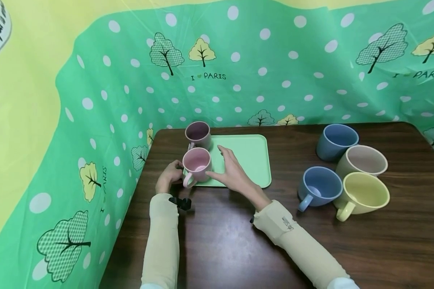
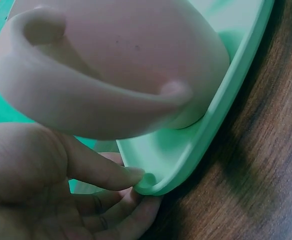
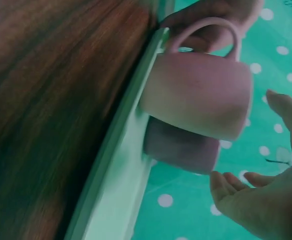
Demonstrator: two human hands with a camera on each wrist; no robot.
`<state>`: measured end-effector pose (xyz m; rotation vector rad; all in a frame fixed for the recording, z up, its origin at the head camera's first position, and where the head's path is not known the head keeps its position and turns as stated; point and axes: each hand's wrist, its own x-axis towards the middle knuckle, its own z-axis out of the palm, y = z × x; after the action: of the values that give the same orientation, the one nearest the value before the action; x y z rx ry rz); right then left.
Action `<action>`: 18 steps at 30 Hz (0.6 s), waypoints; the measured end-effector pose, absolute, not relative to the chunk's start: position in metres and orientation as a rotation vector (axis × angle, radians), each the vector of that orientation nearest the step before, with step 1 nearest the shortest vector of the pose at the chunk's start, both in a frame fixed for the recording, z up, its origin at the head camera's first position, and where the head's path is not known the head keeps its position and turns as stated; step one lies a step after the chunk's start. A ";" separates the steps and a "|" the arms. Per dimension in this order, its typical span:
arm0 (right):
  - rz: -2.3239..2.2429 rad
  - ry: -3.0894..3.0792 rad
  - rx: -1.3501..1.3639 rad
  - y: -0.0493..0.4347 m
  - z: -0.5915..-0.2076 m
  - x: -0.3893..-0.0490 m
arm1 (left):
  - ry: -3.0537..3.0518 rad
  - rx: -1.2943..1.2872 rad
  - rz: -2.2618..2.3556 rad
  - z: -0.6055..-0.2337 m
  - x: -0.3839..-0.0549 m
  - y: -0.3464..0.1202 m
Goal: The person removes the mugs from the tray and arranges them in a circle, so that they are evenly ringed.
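Note:
A pink mug (image 1: 197, 163) stands upright on the near left part of a light green tray (image 1: 246, 160), its handle toward me. Behind it is a mauve mug (image 1: 198, 134), also at the tray's left side. With thumb and fingers my left hand (image 1: 170, 175) pinches the tray's near left corner, just below the pink mug's handle (image 2: 101, 82) in the left wrist view. My right hand (image 1: 233, 170) hovers over the tray with thumb and fingers spread, right of the pink mug. Nothing is in that hand (image 3: 261, 200) in the right wrist view.
On the right of the dark wooden table (image 1: 231, 241) stand two blue mugs, one far (image 1: 337, 141) and one nearer (image 1: 320, 186), beside a greyish-pink mug (image 1: 361, 160) and a yellow mug (image 1: 363, 194). A green dotted cloth (image 1: 238, 96) hangs behind and along the left.

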<state>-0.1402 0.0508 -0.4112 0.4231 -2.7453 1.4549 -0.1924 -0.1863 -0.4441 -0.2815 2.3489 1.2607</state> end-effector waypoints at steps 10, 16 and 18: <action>1.477 -2.759 0.575 0.034 -0.420 -0.166 | 2.353 -0.277 1.268 -0.444 -0.192 -0.186; 1.544 -2.777 0.584 0.023 -0.422 -0.171 | 2.351 -0.256 1.266 -0.449 -0.197 -0.189; 1.534 -2.792 0.597 0.018 -0.424 -0.173 | 2.346 -0.253 1.273 -0.450 -0.199 -0.191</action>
<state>-0.1727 0.0184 -0.4238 0.5969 -2.7915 1.5344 -0.1985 -0.1905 -0.4501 -0.2529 2.3457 1.2729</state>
